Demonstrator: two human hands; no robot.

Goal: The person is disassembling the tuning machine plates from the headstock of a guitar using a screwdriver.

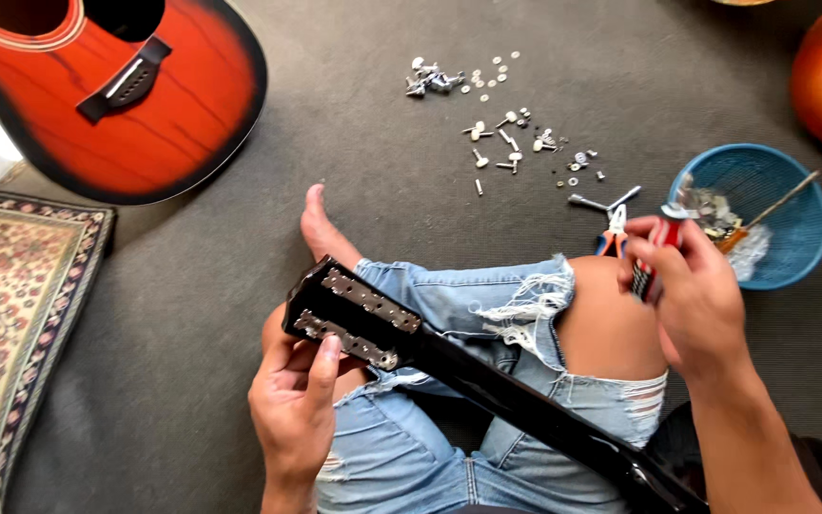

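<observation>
Meanwhile, left hand (292, 405) gripping guitar headstock (349, 309), right hand (692, 295) clutching screwdriver (656, 252), blue basket (792, 238) holding scraps

I see one head-worn view, looking steeply down and close over my lap; grey carpet (192, 286) fills the frame toward twelve o'clock.

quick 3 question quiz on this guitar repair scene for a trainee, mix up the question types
1. True or false: the left hand grips the black guitar headstock.
2. What does the right hand hold? A) pliers B) red-handled screwdriver C) a washer
3. Fill in: the blue basket sits on the grey ____.

Key: 1 true; 2 B; 3 carpet.
</observation>
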